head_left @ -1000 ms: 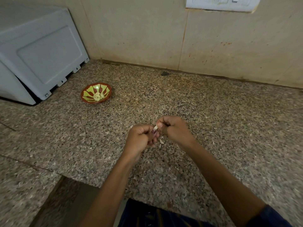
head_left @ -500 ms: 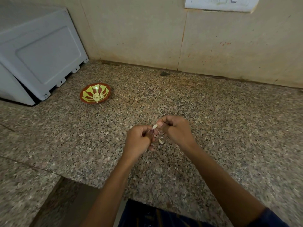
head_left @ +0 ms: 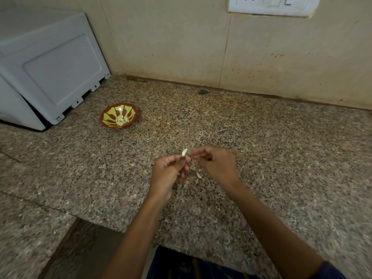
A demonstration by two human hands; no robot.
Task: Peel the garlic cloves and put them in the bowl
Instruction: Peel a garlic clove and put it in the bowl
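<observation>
**Operator:** State the current grip and the location of the work item.

**Inspector:** The left hand [head_left: 168, 172] pinches a garlic clove [head_left: 184, 152] between thumb and forefinger, near frame centre; the pale clove stands up above the fingertips. The right hand [head_left: 214, 165] sits just beside it, fingers loosely curled. Whether it pinches a scrap of skin cannot be determined. The bowl [head_left: 118, 116] stands at centre left of the frame, well apart from both hands, with peeled cloves [head_left: 121, 120] lying in its bottom.

**Operator:** List the failure risks.

**Inspector:** In my judgement: first, the clove is held by one end only, so it could slip and fall onto the desk [head_left: 261, 148]. Second, the carry to the bowl is long, which gives more chance of a drop on the way. Third, peel scraps [head_left: 198, 174] lie on the desk below the hands; the speckled stone could hide a fallen clove or leftover skin.

**Operator:** Any readable markings?

**Inspector:** None. The switch plate [head_left: 271, 6] at upper right shows marks cut off by the frame edge. The white appliance [head_left: 50, 63] at upper left shows no label.
</observation>
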